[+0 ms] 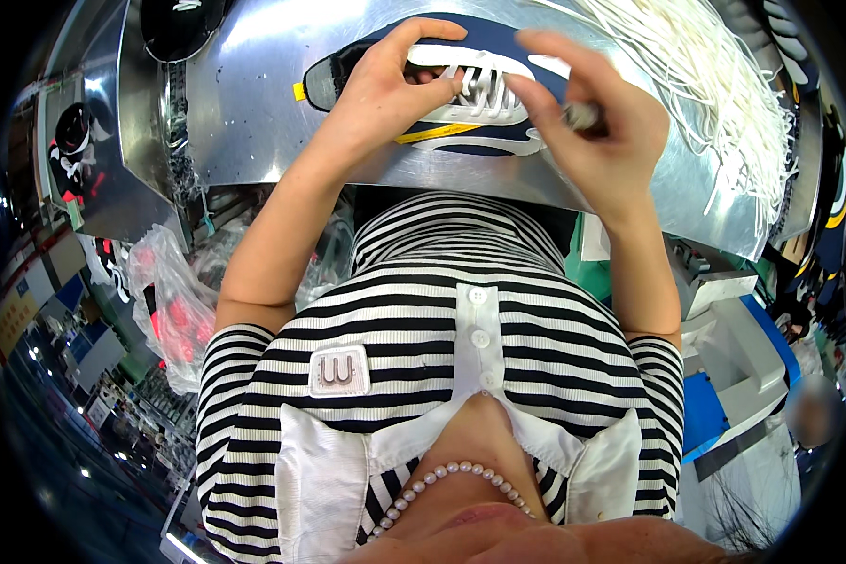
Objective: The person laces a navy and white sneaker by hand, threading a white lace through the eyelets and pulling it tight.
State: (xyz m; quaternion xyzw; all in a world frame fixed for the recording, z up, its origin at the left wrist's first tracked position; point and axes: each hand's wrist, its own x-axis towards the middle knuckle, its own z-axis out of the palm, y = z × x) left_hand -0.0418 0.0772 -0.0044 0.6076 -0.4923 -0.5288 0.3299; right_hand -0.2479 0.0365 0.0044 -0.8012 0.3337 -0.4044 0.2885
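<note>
A navy sneaker [494, 38] with white trim, a yellow stripe and white lacing lies on its side on the metal table, its heel opening toward the left. My left hand [390, 85] grips it at the collar and lacing, the thumb pressed by the white shoelace [484, 89] and the index finger along the far edge of the eyelet panel. Over the toe end is my right hand [611, 117], smeared by motion. Its thumb and index finger are apart, while its other fingers curl round a small greyish thing [583, 116] whose kind I cannot make out.
A heap of loose white shoelaces [696, 85] covers the right part of the metal table [254, 122]. A black shoe [180, 28] is at the far left. Below the table's left end hangs a clear plastic bag [169, 301]; a grey and blue machine [738, 367] stands at the right.
</note>
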